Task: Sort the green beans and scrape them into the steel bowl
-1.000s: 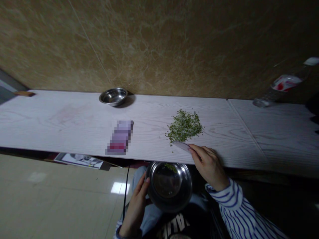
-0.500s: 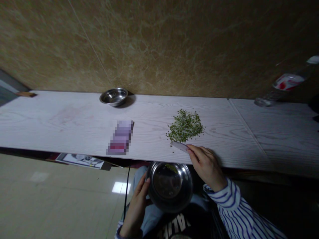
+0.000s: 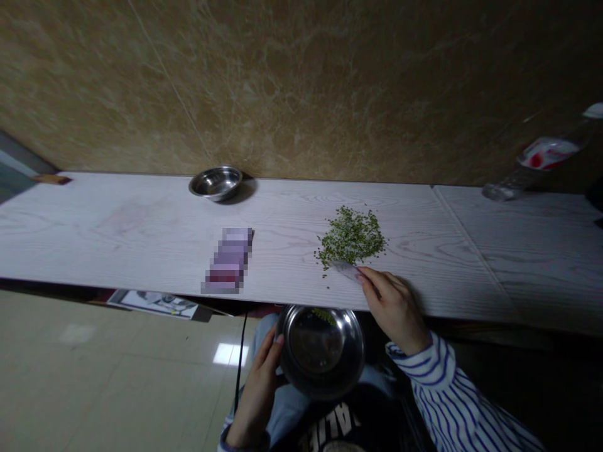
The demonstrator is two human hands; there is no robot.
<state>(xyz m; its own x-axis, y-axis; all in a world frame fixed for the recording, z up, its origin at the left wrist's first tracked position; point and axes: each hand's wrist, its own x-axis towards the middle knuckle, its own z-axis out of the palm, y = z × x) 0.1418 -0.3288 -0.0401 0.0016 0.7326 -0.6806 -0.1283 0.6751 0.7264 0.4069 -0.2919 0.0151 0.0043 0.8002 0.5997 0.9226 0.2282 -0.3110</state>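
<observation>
A loose patch of small green bits, perhaps mung beans, lies spread on the pale wood-grain counter. My right hand is closed on a thin, pale, card-like piece, whose tip touches the near edge of the patch. Below the counter's front edge, my left hand grips the left rim of a steel bowl, held over my lap with its mouth up. Green shows along the bowl's far inner wall; whether that is bits or a reflection I cannot tell.
A smaller steel bowl stands by the wall. A blurred purple flat packet or phone lies left of the patch. At the far right stands a clear plastic bottle with a red and white label. A drawer-like box sits under the counter.
My right hand has moved slightly right and away from me, bringing the pale piece from the patch's near edge a little into the green bits. The left hand and bowl have stayed put.
</observation>
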